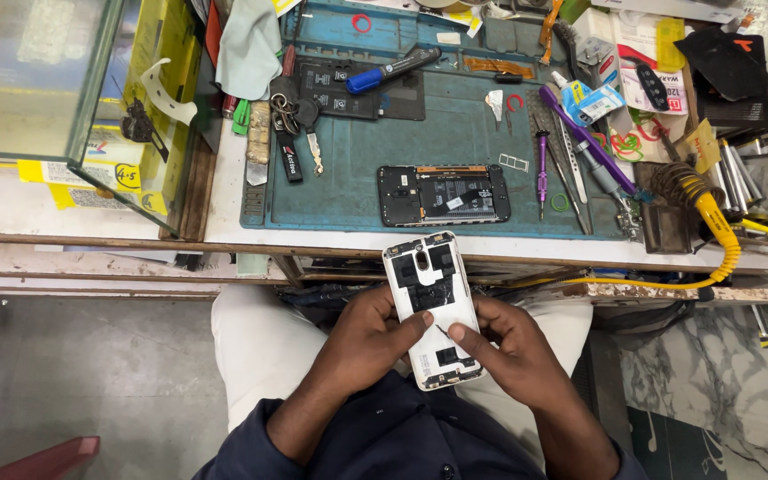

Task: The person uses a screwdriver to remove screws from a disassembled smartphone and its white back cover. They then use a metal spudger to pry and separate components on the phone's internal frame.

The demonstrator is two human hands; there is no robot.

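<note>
Right now both hands grip a white phone back cover (432, 307) over the lap: left hand (368, 342) clasps its edge, right hand (507, 351) pinches a thin tool against it, below the blue mat (348, 178).

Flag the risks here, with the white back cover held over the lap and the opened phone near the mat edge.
1. The white back cover is held by the left hand and right hand over the lap, off the bench; a slip would likely drop it to the floor.
2. The opened phone lies near the front edge of the blue mat; an elbow could knock it off.
3. The yellow-handled soldering iron sits close by; whether it is hot cannot be told.
</note>
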